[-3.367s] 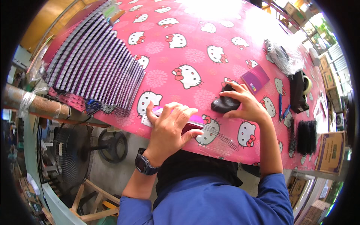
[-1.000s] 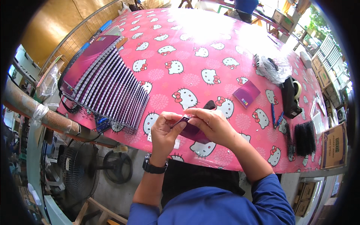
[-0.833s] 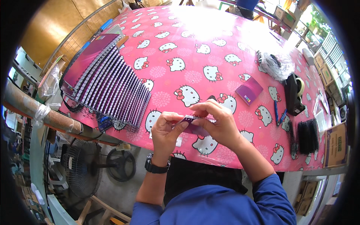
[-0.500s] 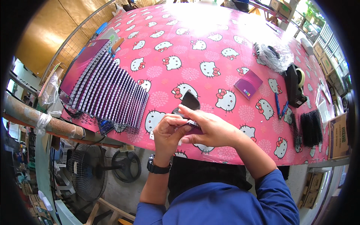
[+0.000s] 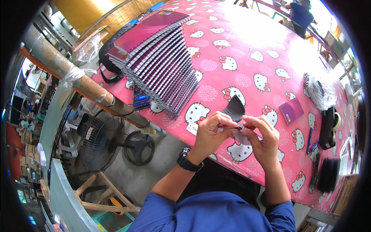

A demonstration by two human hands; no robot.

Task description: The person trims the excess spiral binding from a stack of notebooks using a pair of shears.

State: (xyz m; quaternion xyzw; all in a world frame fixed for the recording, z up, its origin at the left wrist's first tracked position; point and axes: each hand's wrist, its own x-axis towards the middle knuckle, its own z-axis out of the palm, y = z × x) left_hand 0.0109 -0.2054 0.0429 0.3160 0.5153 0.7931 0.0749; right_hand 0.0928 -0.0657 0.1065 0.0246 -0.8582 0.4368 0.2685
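Between my two hands is a small booklet [image 5: 243, 138] with pale pages and a dark edge, mostly covered by fingers. My left hand [image 5: 216, 129] pinches one end of it between thumb and fingers. On the other side, my right hand [image 5: 262, 137] is closed on it with thumb and fingertips meeting near a dark edge; the detail there is too small to make out. Just beyond the fingers lies a black, curved, ribbed piece [image 5: 234, 109] on the pink patterned tablecloth [image 5: 208, 92]. A purple booklet [image 5: 291, 111] lies flat to the right.
A tall stack of purple spiral-bound notebooks [image 5: 162, 65] stands at left. Along the right are a black tape dispenser [image 5: 328, 129], a blue-handled tool [image 5: 310, 144], black binding coils [image 5: 329, 176] and a clear plastic bag [image 5: 324, 94]. A fan [image 5: 102, 141] stands below the table's left edge. A person [image 5: 301, 17] is far off.
My view has swung, so the table appears shifted. My right hand has gone from lying across the booklet with fingers extended to pinching it opposite my left hand.
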